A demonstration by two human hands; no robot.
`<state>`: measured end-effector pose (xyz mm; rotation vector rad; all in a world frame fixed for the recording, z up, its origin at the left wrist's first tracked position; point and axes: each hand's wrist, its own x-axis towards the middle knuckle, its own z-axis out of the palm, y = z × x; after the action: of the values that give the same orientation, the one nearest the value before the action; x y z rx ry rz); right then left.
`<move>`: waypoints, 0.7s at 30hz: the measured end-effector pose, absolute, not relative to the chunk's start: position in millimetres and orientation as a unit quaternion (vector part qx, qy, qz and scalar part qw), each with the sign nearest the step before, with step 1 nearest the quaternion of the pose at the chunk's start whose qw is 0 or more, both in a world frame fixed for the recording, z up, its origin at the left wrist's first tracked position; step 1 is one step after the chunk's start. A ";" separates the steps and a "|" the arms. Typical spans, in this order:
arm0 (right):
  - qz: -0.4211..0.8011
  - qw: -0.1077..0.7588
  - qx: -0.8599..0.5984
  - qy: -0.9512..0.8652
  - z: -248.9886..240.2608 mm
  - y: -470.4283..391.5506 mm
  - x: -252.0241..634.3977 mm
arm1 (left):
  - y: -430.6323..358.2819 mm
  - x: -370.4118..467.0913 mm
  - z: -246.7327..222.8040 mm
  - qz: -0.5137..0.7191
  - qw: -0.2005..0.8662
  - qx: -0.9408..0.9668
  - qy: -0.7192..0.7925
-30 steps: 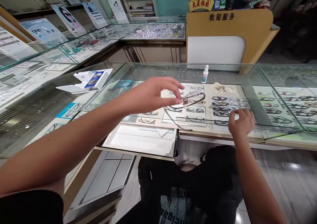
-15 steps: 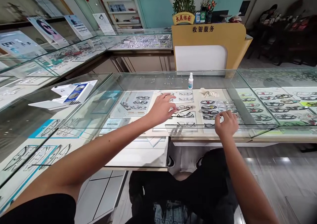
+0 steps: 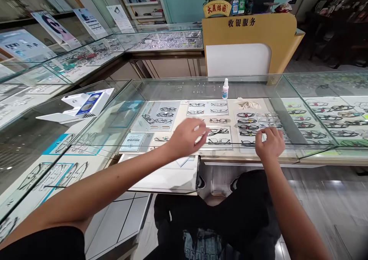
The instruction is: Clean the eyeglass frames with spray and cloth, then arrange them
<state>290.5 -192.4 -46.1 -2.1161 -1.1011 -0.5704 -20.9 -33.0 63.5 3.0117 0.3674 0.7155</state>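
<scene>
At the flat glass worktop (image 3: 184, 89), the left hand (image 3: 191, 138) and right hand (image 3: 270, 143) are forming narrow curls near dark-rimmed eyeglasses (image 3: 218, 131), any hold unclear

1. Passable gap over glass counter (image 3: 172, 89), between left hand (image 3: 188, 138) and right hand (image 3: 270, 143).
2. Spray bottle (image 3: 225, 89) and crumpled cloth (image 3: 248, 104) obstruct beyond that gap.
3. Glass top bars straight reach down to eyeglasses (image 3: 218, 120).
4. Opened box (image 3: 93, 103) obstructs far left.
5. Left forearm (image 3: 115, 179) crosses beside open drawer (image 3: 172, 181), narrowing access there.
</scene>
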 end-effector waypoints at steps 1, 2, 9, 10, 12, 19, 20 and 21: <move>-0.222 0.335 -0.812 -0.423 -46.0 -192.4 290.5 | -42.3 -31.8 57.9 0.192 0.031 0.980 0.050; -0.225 0.332 -0.813 -0.423 -45.9 -192.4 290.4 | -50.3 -42.9 50.5 0.124 0.059 0.990 -0.012; -0.237 0.334 -0.806 -0.426 -43.9 -192.2 290.4 | -23.4 -93.4 -32.2 -0.180 0.296 0.910 0.229; -0.237 0.333 -0.808 -0.424 -43.4 -192.4 290.3 | -9.1 -94.5 -44.6 -0.151 0.271 0.908 0.281; -0.238 0.329 -0.811 -0.422 -42.4 -193.0 289.7 | 21.6 -92.5 -66.5 -0.054 0.166 0.915 0.365; -0.250 0.307 -0.812 -0.428 -40.6 -194.9 287.6 | 105.3 -61.4 -110.5 0.006 0.068 0.944 0.323; -0.248 0.305 -0.814 -0.428 -40.5 -194.9 287.6 | 111.8 -56.6 -113.1 -0.005 0.072 0.946 0.316; -0.244 0.303 -0.815 -0.430 -40.5 -194.9 287.5 | 117.1 -52.2 -114.9 -0.013 0.075 0.947 0.311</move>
<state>287.5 -194.9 -40.5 -2.1606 -1.1390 -0.6466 -52.2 117.1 -114.9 2.8420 0.9327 -0.0376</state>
